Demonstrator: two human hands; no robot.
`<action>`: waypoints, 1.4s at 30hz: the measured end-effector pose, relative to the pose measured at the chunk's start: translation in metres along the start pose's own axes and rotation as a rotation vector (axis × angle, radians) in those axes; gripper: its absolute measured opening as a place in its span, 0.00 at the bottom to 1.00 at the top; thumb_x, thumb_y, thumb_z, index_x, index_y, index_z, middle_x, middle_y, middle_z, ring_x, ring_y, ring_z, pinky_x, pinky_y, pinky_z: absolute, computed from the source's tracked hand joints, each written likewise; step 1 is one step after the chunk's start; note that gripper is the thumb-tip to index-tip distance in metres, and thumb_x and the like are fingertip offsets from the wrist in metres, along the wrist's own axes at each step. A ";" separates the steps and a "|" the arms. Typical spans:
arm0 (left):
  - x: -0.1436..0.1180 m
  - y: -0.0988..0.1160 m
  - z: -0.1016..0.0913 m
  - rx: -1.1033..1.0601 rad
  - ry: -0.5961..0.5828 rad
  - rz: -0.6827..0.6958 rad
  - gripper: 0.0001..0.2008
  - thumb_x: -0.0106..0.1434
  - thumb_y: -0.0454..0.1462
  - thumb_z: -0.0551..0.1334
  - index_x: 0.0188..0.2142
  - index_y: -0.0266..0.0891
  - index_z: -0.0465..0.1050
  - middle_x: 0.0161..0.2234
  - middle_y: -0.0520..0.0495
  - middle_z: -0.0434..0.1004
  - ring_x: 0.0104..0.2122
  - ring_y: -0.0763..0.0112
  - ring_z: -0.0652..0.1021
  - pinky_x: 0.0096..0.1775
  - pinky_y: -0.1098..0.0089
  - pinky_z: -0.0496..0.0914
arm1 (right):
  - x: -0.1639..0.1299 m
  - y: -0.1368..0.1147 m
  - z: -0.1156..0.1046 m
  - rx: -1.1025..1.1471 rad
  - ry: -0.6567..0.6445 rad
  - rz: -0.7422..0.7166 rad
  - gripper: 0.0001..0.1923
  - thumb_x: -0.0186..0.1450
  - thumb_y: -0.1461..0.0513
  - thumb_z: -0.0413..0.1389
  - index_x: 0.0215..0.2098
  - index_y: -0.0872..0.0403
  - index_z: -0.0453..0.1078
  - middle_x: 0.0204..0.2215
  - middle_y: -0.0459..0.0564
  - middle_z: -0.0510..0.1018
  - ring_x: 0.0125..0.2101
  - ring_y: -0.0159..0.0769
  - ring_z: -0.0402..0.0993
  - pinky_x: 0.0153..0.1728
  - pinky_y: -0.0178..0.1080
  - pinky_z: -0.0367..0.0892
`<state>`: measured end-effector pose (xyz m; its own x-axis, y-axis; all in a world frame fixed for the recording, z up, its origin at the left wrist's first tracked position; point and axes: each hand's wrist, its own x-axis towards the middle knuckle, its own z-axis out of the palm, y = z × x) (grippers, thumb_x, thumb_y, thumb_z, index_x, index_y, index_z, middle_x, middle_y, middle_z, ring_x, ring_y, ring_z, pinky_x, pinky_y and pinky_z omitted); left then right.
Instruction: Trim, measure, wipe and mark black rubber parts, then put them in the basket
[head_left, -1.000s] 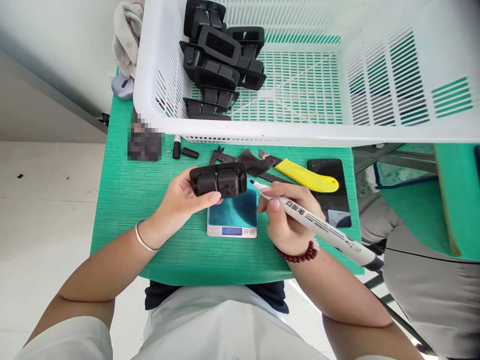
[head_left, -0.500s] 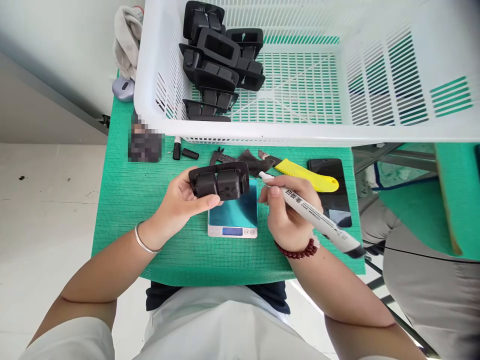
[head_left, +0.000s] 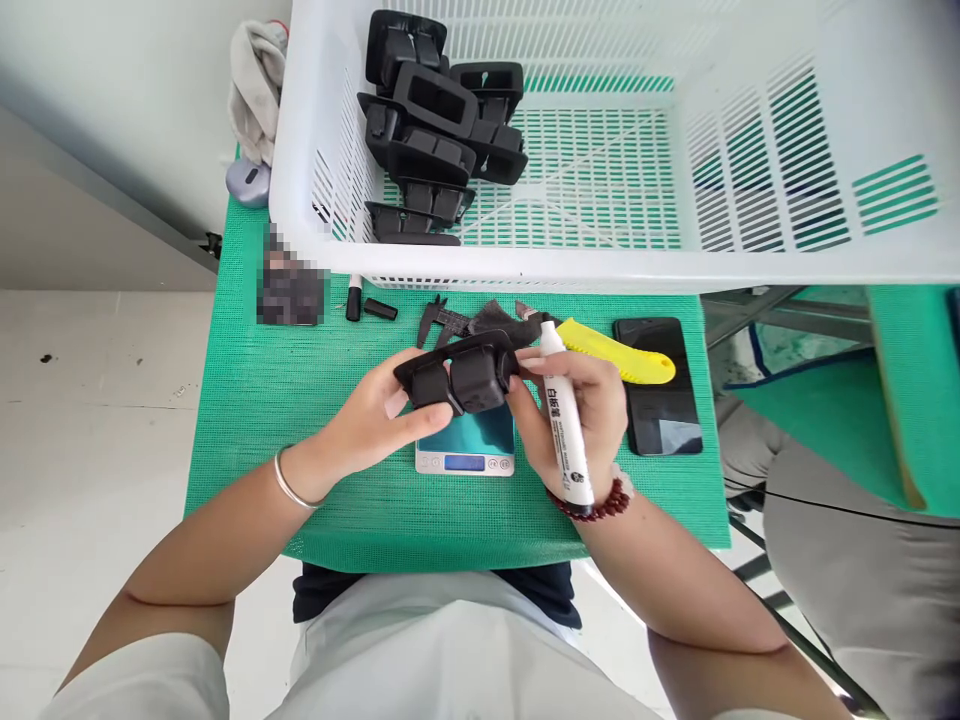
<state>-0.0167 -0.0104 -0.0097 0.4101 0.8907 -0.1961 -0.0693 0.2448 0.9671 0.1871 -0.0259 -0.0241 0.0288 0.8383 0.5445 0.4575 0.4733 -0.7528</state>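
Observation:
A black plastic part (head_left: 472,380) with a flange and two box-like pockets is tilted above the small digital scale (head_left: 465,462). My left hand (head_left: 382,410) is closed on its left end, thumb along the near side. My right hand (head_left: 577,400) holds a white whiteboard marker (head_left: 564,420) between its fingers, the marker's tip end pointing away from me. The thumb and fingertip of that hand also touch the part's right end. Just beyond the part lie a dark caliper (head_left: 442,320) and a yellow-handled knife (head_left: 615,352).
A white plastic basket (head_left: 495,262) stands at the back with several similar black parts (head_left: 435,155) at its left. On the green mat (head_left: 255,420) are a black phone (head_left: 664,400), a marker cap (head_left: 380,309) and another marker (head_left: 354,298). A seated person's leg (head_left: 840,560) shows at right.
The black part has tilted and shifted slightly right. My right hand has swung the marker more upright and brought its fingertips onto the part's right end.

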 end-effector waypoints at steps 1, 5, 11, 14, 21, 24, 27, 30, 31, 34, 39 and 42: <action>-0.001 0.001 0.000 0.037 -0.016 -0.008 0.20 0.54 0.48 0.72 0.40 0.40 0.71 0.35 0.50 0.74 0.37 0.69 0.76 0.40 0.69 0.71 | -0.001 0.001 0.000 0.011 0.015 0.012 0.16 0.62 0.67 0.61 0.45 0.45 0.67 0.39 0.46 0.80 0.38 0.40 0.81 0.36 0.43 0.78; -0.001 0.001 0.001 0.039 -0.078 -0.098 0.22 0.51 0.41 0.75 0.43 0.40 0.71 0.39 0.48 0.79 0.40 0.66 0.80 0.43 0.66 0.74 | -0.001 0.004 0.001 0.044 0.011 0.054 0.16 0.63 0.66 0.61 0.47 0.45 0.68 0.38 0.46 0.81 0.37 0.40 0.81 0.39 0.45 0.77; 0.002 -0.003 0.005 -0.121 0.041 -0.129 0.25 0.44 0.38 0.77 0.39 0.38 0.70 0.38 0.48 0.80 0.40 0.63 0.82 0.40 0.67 0.77 | 0.006 0.001 -0.003 -0.007 0.094 -0.077 0.13 0.70 0.56 0.51 0.50 0.46 0.72 0.38 0.49 0.78 0.35 0.39 0.76 0.36 0.46 0.73; 0.004 -0.006 0.004 -0.174 0.075 -0.096 0.26 0.43 0.37 0.78 0.40 0.39 0.70 0.39 0.47 0.81 0.40 0.62 0.82 0.42 0.65 0.78 | 0.005 -0.003 -0.006 -0.030 0.023 -0.049 0.11 0.69 0.59 0.52 0.45 0.46 0.75 0.34 0.48 0.79 0.33 0.37 0.75 0.32 0.42 0.72; 0.005 -0.009 0.003 -0.179 0.088 -0.068 0.26 0.43 0.38 0.78 0.40 0.39 0.71 0.38 0.46 0.82 0.40 0.59 0.83 0.41 0.62 0.79 | -0.001 -0.006 -0.004 0.048 -0.098 0.030 0.06 0.67 0.61 0.54 0.41 0.49 0.72 0.30 0.45 0.78 0.26 0.32 0.73 0.25 0.38 0.68; 0.004 -0.007 0.004 -0.175 0.081 -0.083 0.25 0.43 0.38 0.78 0.39 0.38 0.71 0.37 0.46 0.82 0.39 0.59 0.83 0.40 0.63 0.79 | 0.000 -0.008 -0.003 0.052 -0.133 0.026 0.05 0.66 0.63 0.55 0.40 0.49 0.72 0.30 0.44 0.79 0.26 0.31 0.75 0.26 0.36 0.70; 0.003 -0.004 0.005 -0.180 0.074 -0.102 0.25 0.42 0.38 0.78 0.38 0.38 0.71 0.37 0.46 0.83 0.39 0.59 0.83 0.41 0.63 0.79 | 0.002 -0.011 -0.002 0.029 -0.150 0.007 0.05 0.66 0.64 0.55 0.39 0.50 0.71 0.29 0.44 0.79 0.27 0.32 0.76 0.27 0.35 0.70; 0.003 -0.005 0.005 -0.178 0.070 -0.107 0.25 0.42 0.38 0.78 0.38 0.38 0.71 0.37 0.46 0.83 0.40 0.59 0.83 0.41 0.63 0.79 | 0.004 -0.013 -0.002 0.006 -0.149 0.006 0.04 0.66 0.64 0.55 0.38 0.50 0.72 0.30 0.45 0.80 0.27 0.32 0.76 0.28 0.36 0.71; 0.004 -0.006 0.005 -0.177 0.073 -0.100 0.25 0.42 0.38 0.78 0.38 0.38 0.71 0.37 0.46 0.83 0.39 0.59 0.83 0.41 0.63 0.79 | 0.004 -0.013 -0.002 -0.010 -0.141 0.008 0.04 0.66 0.64 0.56 0.38 0.50 0.72 0.30 0.45 0.80 0.27 0.32 0.76 0.27 0.36 0.71; 0.004 -0.008 0.002 -0.184 0.077 -0.056 0.26 0.43 0.38 0.78 0.41 0.39 0.73 0.38 0.46 0.83 0.39 0.60 0.83 0.41 0.64 0.79 | 0.004 -0.009 -0.002 -0.059 -0.090 0.033 0.04 0.66 0.64 0.55 0.37 0.50 0.73 0.29 0.45 0.80 0.26 0.33 0.75 0.27 0.38 0.71; 0.005 -0.010 -0.002 -0.205 0.096 0.047 0.29 0.45 0.40 0.77 0.46 0.42 0.74 0.41 0.46 0.83 0.41 0.60 0.83 0.43 0.63 0.78 | -0.001 -0.001 0.000 0.089 -0.069 0.118 0.13 0.69 0.60 0.53 0.51 0.47 0.69 0.37 0.46 0.81 0.32 0.35 0.80 0.33 0.41 0.76; 0.005 -0.011 -0.002 -0.225 0.105 0.076 0.29 0.46 0.42 0.77 0.47 0.42 0.74 0.43 0.46 0.82 0.44 0.60 0.82 0.45 0.63 0.77 | -0.002 -0.002 0.002 0.134 -0.181 0.091 0.14 0.70 0.61 0.53 0.53 0.46 0.67 0.38 0.44 0.82 0.33 0.35 0.81 0.33 0.40 0.77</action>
<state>-0.0158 -0.0078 -0.0217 0.2997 0.9419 -0.1515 -0.3014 0.2441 0.9217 0.1840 -0.0276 -0.0245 -0.1004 0.9083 0.4061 0.3376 0.4151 -0.8448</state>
